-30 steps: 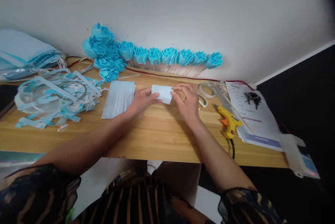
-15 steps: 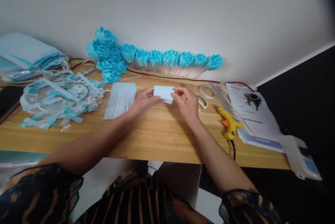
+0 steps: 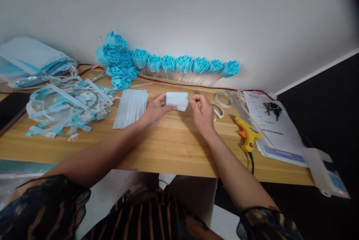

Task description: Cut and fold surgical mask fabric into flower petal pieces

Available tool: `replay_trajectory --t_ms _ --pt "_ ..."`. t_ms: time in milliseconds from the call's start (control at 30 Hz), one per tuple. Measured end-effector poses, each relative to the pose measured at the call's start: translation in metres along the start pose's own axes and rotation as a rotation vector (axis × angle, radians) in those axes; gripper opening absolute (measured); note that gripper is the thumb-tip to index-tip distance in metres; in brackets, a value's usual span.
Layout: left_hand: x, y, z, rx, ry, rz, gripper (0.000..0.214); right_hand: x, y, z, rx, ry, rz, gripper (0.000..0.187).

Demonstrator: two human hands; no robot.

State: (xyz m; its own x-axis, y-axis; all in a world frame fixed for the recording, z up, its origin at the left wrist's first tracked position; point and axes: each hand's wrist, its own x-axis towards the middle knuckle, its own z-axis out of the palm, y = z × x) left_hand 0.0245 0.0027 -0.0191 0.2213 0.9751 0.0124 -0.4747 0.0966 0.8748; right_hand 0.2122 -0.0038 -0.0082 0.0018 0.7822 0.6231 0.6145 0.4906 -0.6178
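Observation:
Both my hands hold a small folded piece of pale blue mask fabric (image 3: 176, 100) just above the wooden table (image 3: 168, 146). My left hand (image 3: 156, 110) grips its left side, thumb on top. My right hand (image 3: 203, 112) pinches its right edge with curled fingers. A flat stack of pale blue mask sheets (image 3: 131, 107) lies just left of my left hand.
A row of blue fabric flowers (image 3: 168, 64) leans against the wall. Cut mask scraps (image 3: 67, 105) and a mask pack (image 3: 30, 62) lie at the left. Tape rolls (image 3: 223, 99), a yellow glue gun (image 3: 246, 133), papers with keys (image 3: 269, 120) and a white device (image 3: 325, 170) sit at the right.
The folded piece has been pressed narrower between my hands, and my right fingers have closed into a pinch at its right edge. The view has shifted slightly.

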Motion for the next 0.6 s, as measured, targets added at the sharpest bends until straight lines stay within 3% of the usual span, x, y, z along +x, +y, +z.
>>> replay_trajectory --t_ms 233,600 --pt "-0.001 0.003 -0.005 -0.068 0.012 -0.023 0.046 0.000 -0.007 -0.001 -0.003 -0.019 -0.194 0.013" --pt "0.003 0.005 -0.009 -0.100 0.029 -0.045 0.046 -0.005 -0.011 0.000 0.044 -0.104 -0.136 0.014"
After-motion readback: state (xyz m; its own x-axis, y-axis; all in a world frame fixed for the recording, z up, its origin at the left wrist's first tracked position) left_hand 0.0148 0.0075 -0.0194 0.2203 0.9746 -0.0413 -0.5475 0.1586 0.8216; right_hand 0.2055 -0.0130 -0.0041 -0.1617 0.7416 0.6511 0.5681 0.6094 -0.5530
